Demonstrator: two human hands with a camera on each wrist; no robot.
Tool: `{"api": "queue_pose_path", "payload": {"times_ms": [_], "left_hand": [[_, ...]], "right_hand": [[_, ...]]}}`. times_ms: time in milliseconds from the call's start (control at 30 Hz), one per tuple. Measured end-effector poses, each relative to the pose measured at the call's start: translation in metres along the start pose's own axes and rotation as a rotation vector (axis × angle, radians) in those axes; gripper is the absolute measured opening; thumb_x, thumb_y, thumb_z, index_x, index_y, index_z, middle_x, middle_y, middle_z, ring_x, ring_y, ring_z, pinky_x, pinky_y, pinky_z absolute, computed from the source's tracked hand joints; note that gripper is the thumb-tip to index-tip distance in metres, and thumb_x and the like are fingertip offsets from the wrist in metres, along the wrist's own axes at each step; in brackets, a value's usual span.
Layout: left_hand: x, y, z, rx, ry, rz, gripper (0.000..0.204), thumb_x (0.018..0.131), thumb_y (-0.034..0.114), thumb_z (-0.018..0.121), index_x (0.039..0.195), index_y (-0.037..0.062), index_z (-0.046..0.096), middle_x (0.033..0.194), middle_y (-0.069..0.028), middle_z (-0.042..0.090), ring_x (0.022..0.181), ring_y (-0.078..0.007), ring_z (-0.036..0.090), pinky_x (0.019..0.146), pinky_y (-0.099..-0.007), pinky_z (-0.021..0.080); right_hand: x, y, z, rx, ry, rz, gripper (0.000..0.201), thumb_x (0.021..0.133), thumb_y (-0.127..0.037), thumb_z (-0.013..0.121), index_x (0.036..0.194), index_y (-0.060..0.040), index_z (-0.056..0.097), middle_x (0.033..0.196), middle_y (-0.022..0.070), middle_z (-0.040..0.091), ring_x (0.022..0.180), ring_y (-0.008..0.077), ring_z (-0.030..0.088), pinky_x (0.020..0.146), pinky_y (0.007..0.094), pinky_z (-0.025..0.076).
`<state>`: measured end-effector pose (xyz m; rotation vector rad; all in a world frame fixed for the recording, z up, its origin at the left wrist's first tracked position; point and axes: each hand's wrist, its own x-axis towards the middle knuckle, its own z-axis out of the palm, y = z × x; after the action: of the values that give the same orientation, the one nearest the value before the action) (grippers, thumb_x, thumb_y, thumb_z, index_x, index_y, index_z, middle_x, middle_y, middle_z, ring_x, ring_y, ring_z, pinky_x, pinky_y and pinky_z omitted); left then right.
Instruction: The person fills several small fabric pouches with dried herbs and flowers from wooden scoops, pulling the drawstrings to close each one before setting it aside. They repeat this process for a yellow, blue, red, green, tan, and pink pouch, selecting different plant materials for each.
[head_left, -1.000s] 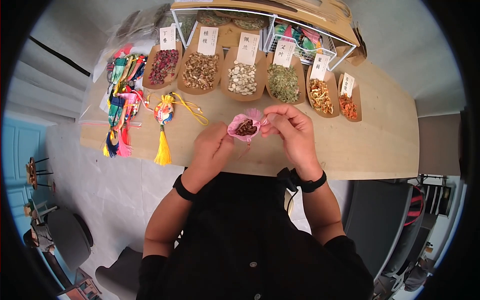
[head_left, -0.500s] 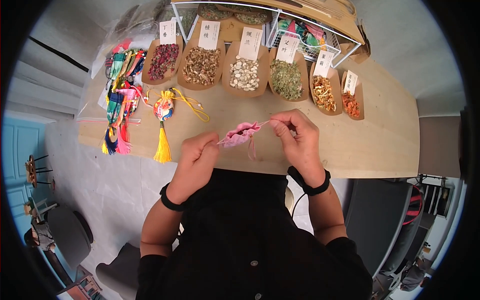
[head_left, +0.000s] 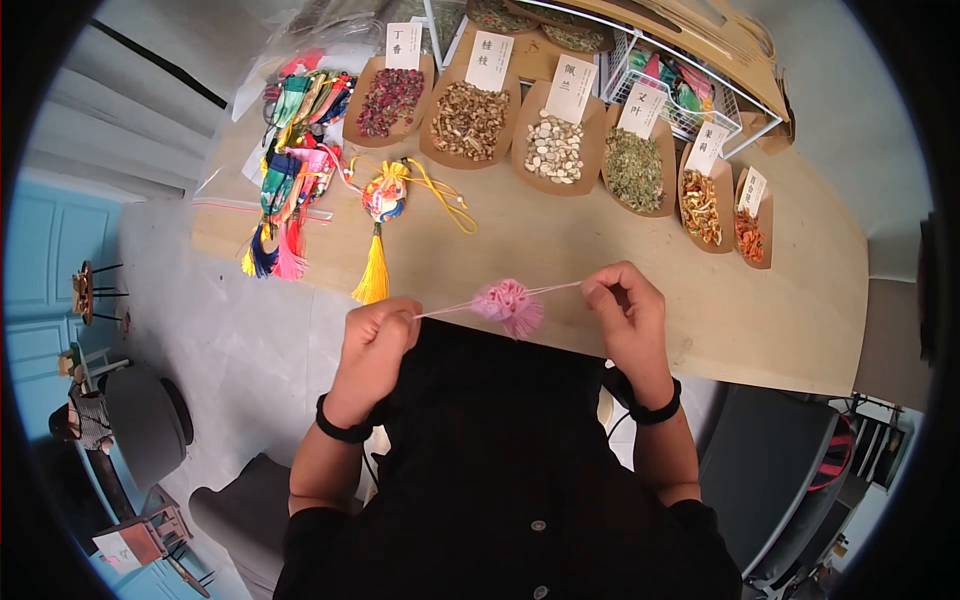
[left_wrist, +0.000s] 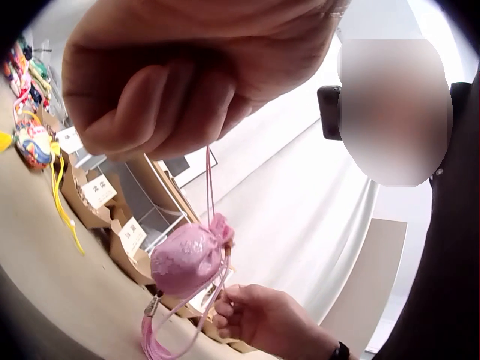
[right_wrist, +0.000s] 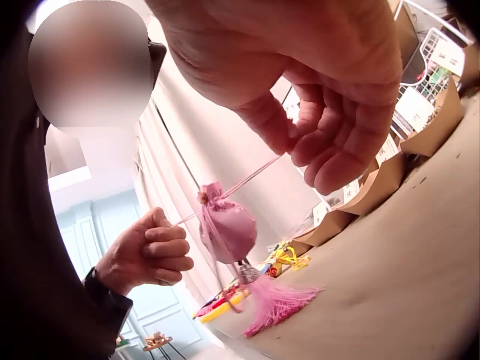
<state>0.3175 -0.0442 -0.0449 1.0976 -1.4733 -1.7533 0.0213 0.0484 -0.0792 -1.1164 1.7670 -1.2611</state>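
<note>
My left fingers (head_left: 392, 322) are curled in tight on the pink cord (head_left: 552, 289), left of centre in the head view, and across at right of centre my right fingers (head_left: 622, 296) pinch its other end between thumb and forefinger, the rest loosely bent. Taut line between us! Strung midway along it, dead centre, hangs the pink drawstring pouch (head_left: 497, 298), its mouth bunched into ruffles, clear of both hands. The pink tassel (head_left: 524, 320) dangles at its base, and the right wrist view shows the round, shiny body below the gathered neck. All this is just over the front edge of the worktop (head_left: 780, 330). Upper left, a finished-looking sachet (head_left: 385, 195) lies with its yellow tassel (head_left: 373, 270) towards me, just beside a heap of bright tasselled sachets (head_left: 285, 185). Along the top and away to the upper right runs a curving row of six brown paper trays (head_left: 593, 140), dark-red buds through to orange petals, each with a white label card, and a white wire basket (head_left: 688, 122) stands behind them.
</note>
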Motion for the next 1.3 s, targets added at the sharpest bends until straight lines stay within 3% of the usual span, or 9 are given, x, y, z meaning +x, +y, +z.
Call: {"api": "queue_pose_path", "payload": {"times_ms": [400,600,833,933,1033,1100,1133,1167,1300], "left_hand": [[0.034,0.012,-0.020,0.103,0.095,0.090,0.031,0.099,0.008,0.043,0.068,0.0047,0.045,0.066,0.0029,0.040,0.065,-0.0059,0.034,0.060,-0.0276,0.029],[0.014,0.045,-0.021,0.073,0.030,0.092,0.030,0.098,0.009,0.041,0.068,0.0049,0.045,0.066,0.0025,0.041,0.064,-0.0062,0.033,0.059,-0.0275,0.027],[0.044,0.042,-0.035,0.169,0.176,0.038,0.038,0.101,0.020,0.049,0.066,0.0093,0.039,0.064,0.0034,0.034,0.062,-0.0080,0.031,0.058,-0.0293,0.023],[0.087,0.001,-0.042,0.252,0.197,0.200,0.037,0.101,0.019,0.053,0.068,0.0050,0.045,0.066,0.0025,0.041,0.063,-0.0088,0.038,0.059,-0.0291,0.030],[0.112,-0.026,-0.042,0.419,0.256,0.200,0.025,0.097,0.017,0.059,0.077,0.0022,0.055,0.066,-0.0045,0.047,0.066,-0.0150,0.054,0.058,-0.0353,0.041],[0.106,-0.021,-0.026,0.751,0.439,0.251,0.017,0.092,0.018,0.065,0.088,0.0012,0.060,0.075,-0.0106,0.055,0.071,-0.0255,0.062,0.061,-0.0410,0.048],[0.100,-0.018,-0.019,0.918,0.528,0.275,0.019,0.089,0.018,0.068,0.094,0.0007,0.063,0.079,-0.0136,0.059,0.073,-0.0308,0.066,0.062,-0.0439,0.051],[0.096,-0.024,-0.017,1.074,0.560,0.378,0.040,0.082,0.021,0.075,0.114,0.0018,0.063,0.100,-0.0180,0.063,0.084,-0.0414,0.067,0.070,-0.0490,0.056],[0.079,-0.024,0.007,1.104,0.592,0.460,0.054,0.076,0.022,0.080,0.124,0.0059,0.061,0.108,-0.0153,0.058,0.087,-0.0386,0.067,0.072,-0.0494,0.057]], "right_hand": [[0.029,-0.008,0.025,-0.002,-0.127,0.064,0.007,0.093,-0.006,0.069,0.092,-0.0002,0.066,0.086,0.0037,0.071,0.079,0.0096,0.066,0.068,0.0280,0.053],[0.026,-0.029,0.012,0.215,-0.313,-0.079,0.004,0.095,-0.004,0.067,0.095,-0.0001,0.066,0.092,0.0044,0.073,0.086,0.0093,0.066,0.078,0.0259,0.052],[0.046,-0.039,0.031,0.444,-0.427,0.161,0.008,0.099,-0.006,0.063,0.099,0.0011,0.066,0.093,0.0079,0.073,0.085,0.0135,0.070,0.079,0.0297,0.057],[0.070,-0.012,0.058,0.373,-0.348,0.201,0.011,0.100,-0.009,0.063,0.098,0.0020,0.065,0.092,0.0084,0.073,0.082,0.0142,0.070,0.076,0.0300,0.058],[0.082,0.005,0.071,0.275,-0.253,0.201,0.013,0.099,-0.010,0.064,0.098,0.0025,0.066,0.089,0.0077,0.073,0.079,0.0135,0.070,0.073,0.0289,0.058],[0.084,0.008,0.071,0.257,-0.215,0.190,0.014,0.098,-0.011,0.065,0.097,0.0026,0.066,0.087,0.0070,0.073,0.078,0.0127,0.069,0.071,0.0276,0.057],[0.084,0.011,0.071,0.230,-0.204,0.173,0.014,0.098,-0.011,0.066,0.097,0.0025,0.067,0.086,0.0064,0.073,0.077,0.0121,0.069,0.071,0.0271,0.056],[0.083,0.013,0.069,0.203,-0.193,0.158,0.014,0.097,-0.011,0.067,0.097,0.0024,0.068,0.085,0.0059,0.073,0.077,0.0115,0.068,0.071,0.0267,0.056],[0.078,0.027,0.065,0.092,-0.230,0.141,0.013,0.101,-0.010,0.066,0.105,0.0024,0.070,0.089,0.0053,0.073,0.082,0.0099,0.068,0.075,0.0262,0.056]]}}
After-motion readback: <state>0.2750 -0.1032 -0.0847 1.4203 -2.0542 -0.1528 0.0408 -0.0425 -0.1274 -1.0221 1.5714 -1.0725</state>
